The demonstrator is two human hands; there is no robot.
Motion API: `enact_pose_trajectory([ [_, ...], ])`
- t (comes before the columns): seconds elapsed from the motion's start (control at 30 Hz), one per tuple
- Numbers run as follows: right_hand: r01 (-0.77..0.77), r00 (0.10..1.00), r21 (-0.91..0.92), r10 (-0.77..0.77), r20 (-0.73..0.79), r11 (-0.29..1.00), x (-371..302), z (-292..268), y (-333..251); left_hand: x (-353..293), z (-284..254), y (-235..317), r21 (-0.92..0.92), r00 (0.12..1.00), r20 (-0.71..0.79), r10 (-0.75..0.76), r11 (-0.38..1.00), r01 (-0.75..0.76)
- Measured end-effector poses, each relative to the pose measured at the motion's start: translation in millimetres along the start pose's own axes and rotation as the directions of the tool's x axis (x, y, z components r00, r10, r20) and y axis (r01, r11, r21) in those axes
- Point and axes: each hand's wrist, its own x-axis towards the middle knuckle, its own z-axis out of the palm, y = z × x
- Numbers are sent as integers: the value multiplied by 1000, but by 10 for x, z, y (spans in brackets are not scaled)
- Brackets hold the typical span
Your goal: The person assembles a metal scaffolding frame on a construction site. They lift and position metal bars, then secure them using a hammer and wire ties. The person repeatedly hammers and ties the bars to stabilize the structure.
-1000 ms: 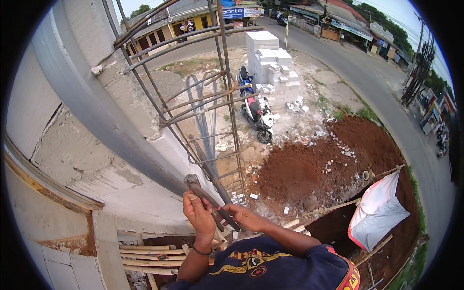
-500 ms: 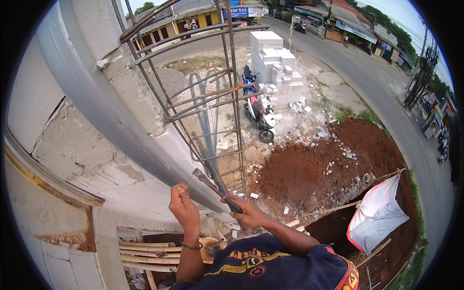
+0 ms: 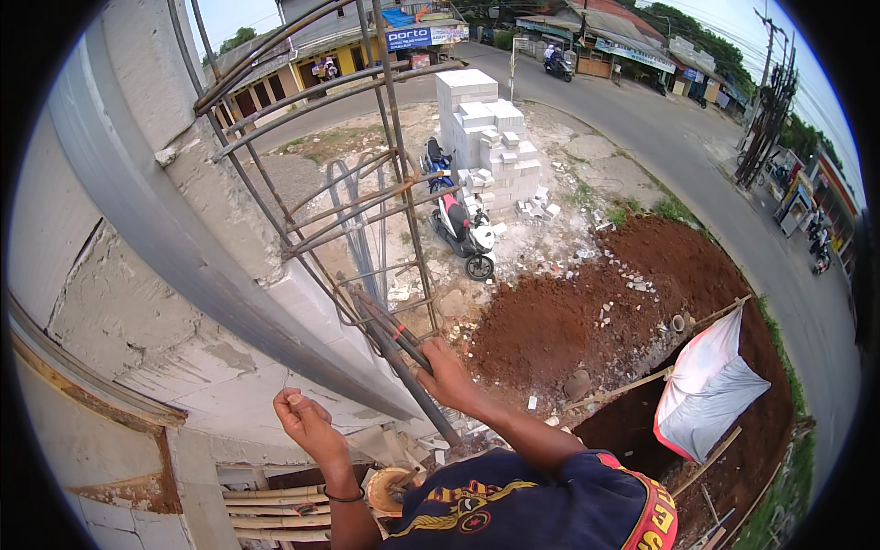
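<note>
My left hand [image 3: 312, 426] is raised beside the block wall, thumb and fingers pinched together. A very thin, wire-like piece seems to stick up from the fingertips; its exact kind is too small to tell. My right hand [image 3: 446, 371] is wrapped round the dark grip of a hammer [image 3: 383, 318] with a red band. The hammer points up and left, its head partly lost against the bars behind. A dark pole [image 3: 417, 390] slants down just below my right hand. Left of both hands, a long grey metal channel [image 3: 220, 275] runs along the wall.
A rusty rebar cage [image 3: 401, 137] rises in front of the wall [image 3: 202, 357]. Bamboo poles [image 3: 275, 521] lie below on the left. Far below are parked motorcycles [image 3: 458, 225], stacked white blocks [image 3: 486, 137], red soil [image 3: 541, 330], a pale tarp [image 3: 710, 385] and a road [image 3: 678, 137].
My left hand has moved left and lower, away from my right. My right hand has lifted slightly with the hammer. The whole view has turned a little to the right.
</note>
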Motion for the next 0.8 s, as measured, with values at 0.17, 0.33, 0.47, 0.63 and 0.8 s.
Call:
enact_pose_trajectory([
  [0.17,-40,954,-175,-14,-301,984,374,244,-139,-208,90,-139,14,981,163,-107,994,106],
  [0.33,-125,914,-391,-47,-402,912,593,351,-98,-260,41,-160,69,964,249,-89,995,74],
  [0.47,-159,885,-442,-70,-460,883,589,405,-48,-276,-30,-183,71,949,255,-187,982,174],
  [0.63,-196,885,-441,-36,-465,876,602,415,-56,-303,-16,-214,56,913,335,-232,972,226],
  [0.8,-184,899,-392,-6,-438,901,572,366,-71,-262,74,-184,-43,894,370,-253,956,289],
])
